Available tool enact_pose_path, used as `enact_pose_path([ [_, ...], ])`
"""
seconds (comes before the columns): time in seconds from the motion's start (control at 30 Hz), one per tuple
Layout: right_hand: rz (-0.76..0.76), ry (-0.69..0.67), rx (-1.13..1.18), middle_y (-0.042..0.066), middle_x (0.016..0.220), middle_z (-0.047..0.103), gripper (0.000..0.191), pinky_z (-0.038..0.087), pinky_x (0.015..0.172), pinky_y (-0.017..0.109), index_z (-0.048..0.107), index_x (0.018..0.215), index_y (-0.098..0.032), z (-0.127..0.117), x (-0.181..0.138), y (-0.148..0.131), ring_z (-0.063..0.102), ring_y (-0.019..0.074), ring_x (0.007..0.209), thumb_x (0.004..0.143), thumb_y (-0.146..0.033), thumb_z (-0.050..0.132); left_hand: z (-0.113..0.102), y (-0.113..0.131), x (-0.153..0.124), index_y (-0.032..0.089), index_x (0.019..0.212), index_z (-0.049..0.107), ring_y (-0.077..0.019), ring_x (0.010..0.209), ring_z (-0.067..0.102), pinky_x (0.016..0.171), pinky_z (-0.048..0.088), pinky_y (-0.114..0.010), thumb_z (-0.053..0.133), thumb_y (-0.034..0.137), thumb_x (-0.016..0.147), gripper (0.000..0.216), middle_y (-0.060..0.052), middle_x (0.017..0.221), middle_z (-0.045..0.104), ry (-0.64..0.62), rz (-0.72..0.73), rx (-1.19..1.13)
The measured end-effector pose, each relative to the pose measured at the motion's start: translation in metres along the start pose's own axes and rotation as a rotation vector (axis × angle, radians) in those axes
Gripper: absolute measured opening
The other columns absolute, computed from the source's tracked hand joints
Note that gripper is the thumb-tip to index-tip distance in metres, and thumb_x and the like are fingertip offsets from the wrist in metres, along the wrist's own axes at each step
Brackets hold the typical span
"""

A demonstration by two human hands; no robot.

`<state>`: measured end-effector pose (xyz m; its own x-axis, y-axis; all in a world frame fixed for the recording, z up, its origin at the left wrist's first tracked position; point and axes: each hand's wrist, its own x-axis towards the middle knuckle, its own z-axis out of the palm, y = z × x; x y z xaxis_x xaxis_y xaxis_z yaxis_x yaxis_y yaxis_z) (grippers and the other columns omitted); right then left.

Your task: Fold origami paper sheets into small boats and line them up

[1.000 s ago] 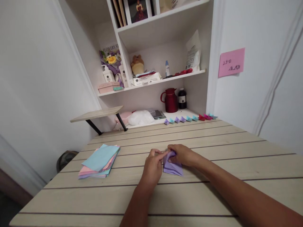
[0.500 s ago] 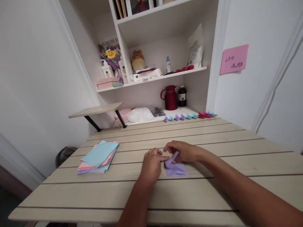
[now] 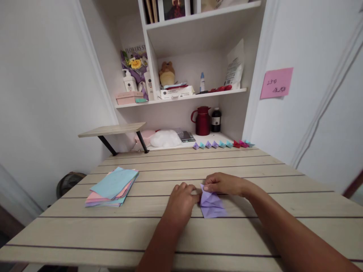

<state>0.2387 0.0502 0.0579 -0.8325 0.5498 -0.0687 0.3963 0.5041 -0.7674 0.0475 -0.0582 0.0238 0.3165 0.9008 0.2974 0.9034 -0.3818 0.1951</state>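
A sheet of purple origami paper (image 3: pixel 213 208), creased and partly folded, lies on the table with its upper edge lifted. My right hand (image 3: pixel 225 184) pinches that raised upper part between thumb and fingers. At the left edge of the paper, my left hand (image 3: pixel 181 202) has its fingers bent, and a fingertip and thumb press against the sheet. The exact contact under the left fingers is partly hidden. To the left sits a stack of coloured paper (image 3: pixel 113 184), light blue on top with pink and purple sheets below.
Small folded paper pieces (image 3: pixel 215 144) in purple, blue, red and pink line the far edge of the slatted table (image 3: pixel 127 234). A small raised stand (image 3: pixel 113 129) is at the back left. Behind are shelves with a red jug (image 3: pixel 203 121) and a dark bottle (image 3: pixel 216 120).
My right hand has shifted its grip to the paper's upper edge, pulling it upright, and the folds have spread. My left hand stays at the left edge. The view has tilted slightly.
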Motion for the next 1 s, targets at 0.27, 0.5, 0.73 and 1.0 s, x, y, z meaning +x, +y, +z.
enact_pose_path([
  [0.27, -0.094, 0.155, -0.044, 0.006, 0.102, 0.07, 0.05, 0.043, 0.09, 0.035, 0.07, 0.098, -0.02, 0.02, -0.038, -0.007, 0.06, 0.0218, 0.095, 0.097, -0.05, 0.03, 0.013, -0.008, -0.003, 0.039, 0.113, 0.068, -0.0233, 0.1, 0.05, 0.085, 0.035, -0.035, 0.05, 0.016, 0.089, 0.037, -0.005, 0.112, 0.066, 0.087, 0.025, -0.09],
  [0.5, -0.076, 0.307, -0.569, 0.007, 0.136, 0.056, 0.042, 0.035, 0.098, 0.053, 0.055, 0.131, -0.032, 0.076, -0.073, -0.014, 0.048, 0.0325, 0.119, 0.089, -0.034, 0.053, 0.009, 0.006, -0.015, 0.032, 0.121, 0.063, -0.0246, 0.116, 0.05, 0.103, 0.029, -0.048, 0.046, 0.006, 0.086, 0.046, -0.008, 0.128, 0.06, 0.147, -0.057, -0.005],
  [0.73, -0.101, 0.336, -0.545, 0.009, 0.137, 0.055, 0.055, 0.036, 0.099, 0.054, 0.05, 0.136, -0.033, 0.109, -0.103, -0.013, 0.049, 0.0354, 0.12, 0.085, -0.051, 0.058, 0.01, 0.042, -0.063, 0.031, 0.13, 0.054, -0.0307, 0.127, 0.047, 0.11, 0.021, -0.061, 0.059, 0.028, 0.086, 0.044, -0.005, 0.134, 0.058, -0.063, -0.042, -0.122],
  [1.0, -0.063, 0.345, -0.353, 0.006, 0.129, 0.057, 0.054, 0.038, 0.096, 0.045, 0.053, 0.129, -0.039, 0.11, -0.127, -0.013, 0.049, 0.0311, 0.116, 0.079, -0.052, 0.066, 0.01, 0.057, -0.095, 0.028, 0.128, 0.056, -0.0288, 0.121, 0.052, 0.109, 0.031, -0.053, 0.066, 0.037, 0.082, 0.048, -0.006, 0.131, 0.061, -0.021, -0.092, -0.161],
])
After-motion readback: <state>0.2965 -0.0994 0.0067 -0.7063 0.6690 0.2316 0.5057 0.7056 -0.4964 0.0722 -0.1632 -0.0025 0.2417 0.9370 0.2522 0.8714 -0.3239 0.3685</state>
